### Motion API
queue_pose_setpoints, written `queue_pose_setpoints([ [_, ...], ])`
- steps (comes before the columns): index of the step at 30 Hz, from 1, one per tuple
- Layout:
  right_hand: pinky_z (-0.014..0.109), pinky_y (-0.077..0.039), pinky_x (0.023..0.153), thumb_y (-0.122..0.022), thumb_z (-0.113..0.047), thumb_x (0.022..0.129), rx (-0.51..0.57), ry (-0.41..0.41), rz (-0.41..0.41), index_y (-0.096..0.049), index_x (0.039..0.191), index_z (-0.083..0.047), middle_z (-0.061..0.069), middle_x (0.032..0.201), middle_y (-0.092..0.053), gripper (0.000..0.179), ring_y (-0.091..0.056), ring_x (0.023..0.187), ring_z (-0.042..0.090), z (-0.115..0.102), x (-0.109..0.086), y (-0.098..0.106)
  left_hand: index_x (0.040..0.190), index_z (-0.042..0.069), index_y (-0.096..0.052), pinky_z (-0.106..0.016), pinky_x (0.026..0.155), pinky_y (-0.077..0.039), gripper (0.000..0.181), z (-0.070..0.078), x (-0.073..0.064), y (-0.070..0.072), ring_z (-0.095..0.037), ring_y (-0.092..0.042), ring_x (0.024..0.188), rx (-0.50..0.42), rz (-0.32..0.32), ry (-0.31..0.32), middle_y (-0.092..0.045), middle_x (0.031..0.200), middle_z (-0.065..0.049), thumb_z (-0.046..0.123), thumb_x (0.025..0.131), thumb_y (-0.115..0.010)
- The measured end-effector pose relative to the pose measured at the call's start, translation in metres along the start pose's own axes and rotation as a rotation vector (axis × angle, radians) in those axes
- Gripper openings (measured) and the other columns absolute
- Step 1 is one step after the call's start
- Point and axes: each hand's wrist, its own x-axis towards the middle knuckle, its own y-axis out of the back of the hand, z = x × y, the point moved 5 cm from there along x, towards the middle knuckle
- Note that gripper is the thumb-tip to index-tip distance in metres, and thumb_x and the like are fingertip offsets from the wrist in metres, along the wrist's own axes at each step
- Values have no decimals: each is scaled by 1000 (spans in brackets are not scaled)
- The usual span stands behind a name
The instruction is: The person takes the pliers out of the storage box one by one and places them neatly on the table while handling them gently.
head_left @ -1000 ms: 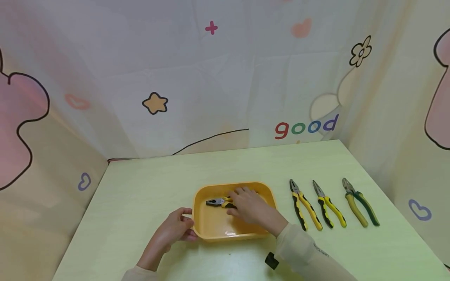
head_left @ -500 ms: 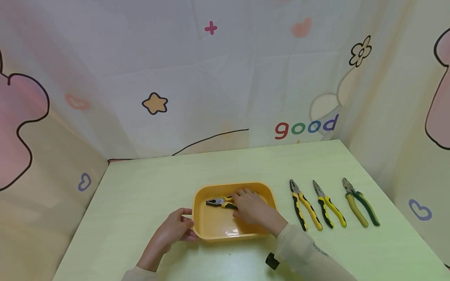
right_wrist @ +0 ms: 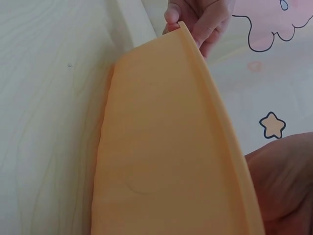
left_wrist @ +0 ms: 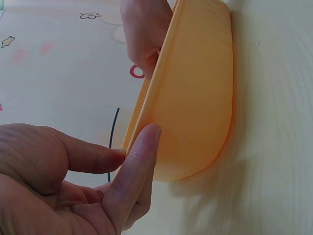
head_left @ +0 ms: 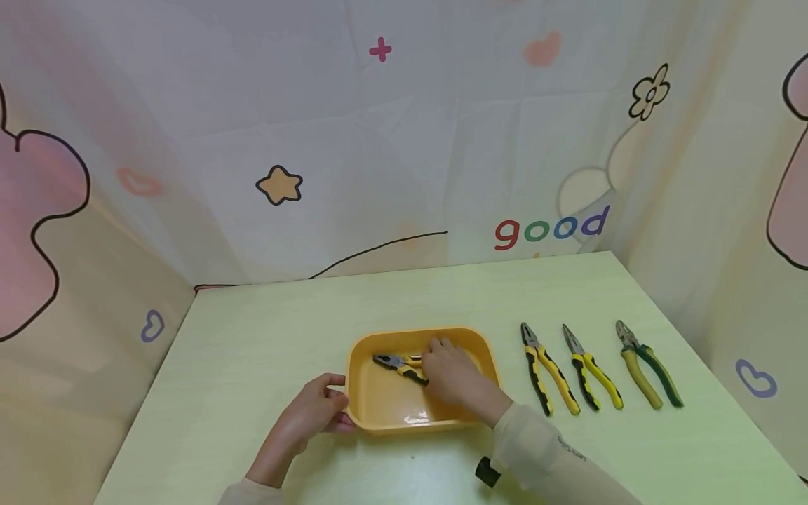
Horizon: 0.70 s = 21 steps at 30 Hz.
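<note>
A yellow plastic tray (head_left: 394, 414) sits on the table with combination pliers (head_left: 394, 361) inside, their steel head toward the left. My left hand (head_left: 322, 407) pinches the tray's left rim; in the left wrist view the thumb and a finger (left_wrist: 139, 156) lie on either side of that rim. My right hand (head_left: 451, 368) reaches down into the tray with curled fingers and grips the pliers at the handle end. Its fingertips are hidden behind the hand, and in the right wrist view the tray wall (right_wrist: 156, 147) covers them. One black and yellow handle sticks out left of the hand.
To the right of the tray lie three more tools in a row: yellow and black pliers (head_left: 548, 379), needle-nose pliers (head_left: 590, 372) and green-handled cutters (head_left: 644, 365). A printed curtain (head_left: 379, 140) encloses the table's back and sides.
My right hand's fingers have curled in, and the hand has shifted slightly right. The pliers have turned a little, with the lower handle now angled toward me. The left hand and tray stay put.
</note>
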Motion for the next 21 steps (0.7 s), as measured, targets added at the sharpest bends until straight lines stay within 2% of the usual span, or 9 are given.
queue_pose_setpoints([
  [3,39,-47,73,-77,-8,89,8,-23,-8,-64,79,-3,10,92,-53,18,-45,84,26,1,-1,-2,140,-13,-46,-37,64,-66,42,0,1,0,-21,-68,67,2,3,-2,-61,101,-23,-4,99,-52],
  [6,41,-47,74,-80,-11,87,23,-54,-31,-57,73,-7,9,90,-52,27,-46,83,26,2,-2,-4,139,-13,-46,-37,64,-66,42,0,1,0,-21,-68,67,1,9,1,-61,101,-23,-5,99,-52],
  [13,45,-52,71,-87,-21,82,80,-127,-78,-57,79,-9,8,88,-52,32,-52,81,27,4,-6,-6,140,-14,-45,-37,63,-66,42,1,0,-1,-21,-68,67,2,13,-5,-61,101,-23,-5,99,-52],
  [21,42,-52,65,-87,-21,81,107,-134,-73,-57,84,-8,11,89,-54,33,-52,81,28,5,-10,-7,140,-14,-46,-39,63,-66,41,2,0,-2,-22,-68,66,4,25,-4,-60,101,-23,-5,100,-52],
])
